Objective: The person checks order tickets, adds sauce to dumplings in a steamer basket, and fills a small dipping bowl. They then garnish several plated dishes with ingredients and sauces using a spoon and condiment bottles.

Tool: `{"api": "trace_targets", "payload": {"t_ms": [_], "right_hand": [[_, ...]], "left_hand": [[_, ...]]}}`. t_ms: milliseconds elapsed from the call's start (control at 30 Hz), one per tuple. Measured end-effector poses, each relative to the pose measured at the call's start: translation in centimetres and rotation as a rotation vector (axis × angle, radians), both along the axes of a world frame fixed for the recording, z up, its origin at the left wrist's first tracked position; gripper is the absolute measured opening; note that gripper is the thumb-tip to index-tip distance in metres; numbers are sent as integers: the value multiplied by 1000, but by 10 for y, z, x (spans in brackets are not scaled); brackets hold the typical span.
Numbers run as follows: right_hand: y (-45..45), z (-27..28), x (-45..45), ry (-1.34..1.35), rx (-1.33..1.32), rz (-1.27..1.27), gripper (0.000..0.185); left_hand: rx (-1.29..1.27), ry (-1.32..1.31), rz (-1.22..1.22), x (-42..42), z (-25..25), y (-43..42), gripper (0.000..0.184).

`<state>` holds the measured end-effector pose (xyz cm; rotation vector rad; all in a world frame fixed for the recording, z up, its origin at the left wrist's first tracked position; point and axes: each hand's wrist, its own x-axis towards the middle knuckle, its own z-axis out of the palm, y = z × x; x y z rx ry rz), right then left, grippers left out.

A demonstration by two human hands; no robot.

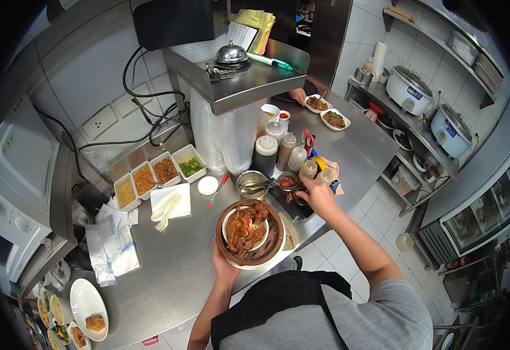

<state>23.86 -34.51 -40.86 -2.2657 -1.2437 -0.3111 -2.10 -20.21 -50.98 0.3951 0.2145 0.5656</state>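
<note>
My left hand (224, 263) grips the left edge of a round brown steamer (221, 249), which rests over a white plate. Inside the steamer is a white bowl with sauced meat (246, 227) and red pieces on top. Over at the counter's right edge, my right hand (315, 197) reaches among small dark containers, its fingers bent; what they touch is too small to make out. Just left of it stands a jar of red sauce (288, 181). A metal pot with a ladle (252, 184) sits between the hands and the squeeze bottles (265, 153).
White trays of toppings (164, 170) line the counter's back left. Another person's hand (297, 95) is near two filled dishes (335, 120). A raised steel shelf (255, 87) overhangs the counter. An oval plate (88, 303) lies front left; rice cookers (409, 90) stand right.
</note>
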Motion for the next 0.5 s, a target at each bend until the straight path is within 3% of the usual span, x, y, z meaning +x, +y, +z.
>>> {"api": "trace_targets", "payload": {"t_ms": [133, 233, 333, 500], "right_hand": [[-28, -12, 0, -250, -147, -72, 18], [-35, -22, 10, -84, -249, -29, 12], [-32, -26, 17, -95, -233, -9, 9], [-20, -24, 14, 123, -215, -108, 15]], "left_hand": [[-13, 22, 0, -3, 2, -2, 54], [-50, 38, -17, -2, 5, -3, 54], [-46, 37, -30, 0, 6, -3, 55], [-32, 44, -29, 8, 9, -8, 55]]}}
